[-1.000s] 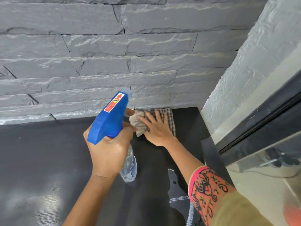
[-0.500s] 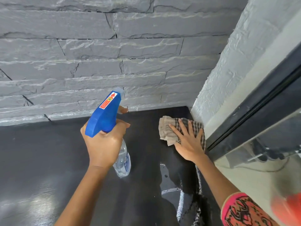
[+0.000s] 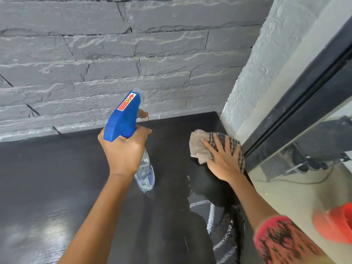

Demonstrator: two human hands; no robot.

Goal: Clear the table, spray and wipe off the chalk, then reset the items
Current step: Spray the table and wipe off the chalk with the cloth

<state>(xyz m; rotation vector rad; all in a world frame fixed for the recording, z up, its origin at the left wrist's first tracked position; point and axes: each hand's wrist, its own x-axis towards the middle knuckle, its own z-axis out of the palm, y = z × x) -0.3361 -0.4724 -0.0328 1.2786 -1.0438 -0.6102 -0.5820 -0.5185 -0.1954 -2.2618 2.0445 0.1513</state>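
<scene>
we see the left hand [image 3: 124,151] closed around the neck of the spray bottle [image 3: 133,138], one finger forward at the trigger, the blue head tipped up and pointing toward the stone wall [image 3: 114,63]. the clear body of the bottle hangs below the fist, above the black counter [image 3: 57,178] and, as far as we can tell, not touching it. compared with a second ago the bottle sits in much the same pose, with the same grip.

the right hand [image 3: 222,161] lies flat with its fingers spread, pressing the cloth [image 3: 202,147] down on the counter. it holds nothing in a grasp; the palm and fingers simply rest on the fabric. the cloth is bunched, beige at its left part and checked under the fingers, and its right edge now lies against the dark frame [image 3: 285,119] in the far right corner of the counter. a second ago the cloth was at the back edge, touching the stone wall and just beside the bottle; since then it has come to the right, and the two hands are now well apart.

a wet sheen and faint white chalk [image 3: 213,221] marks show on the counter near the right forearm. a blurred red thing [image 3: 335,223] sits at the right edge of the view.
</scene>
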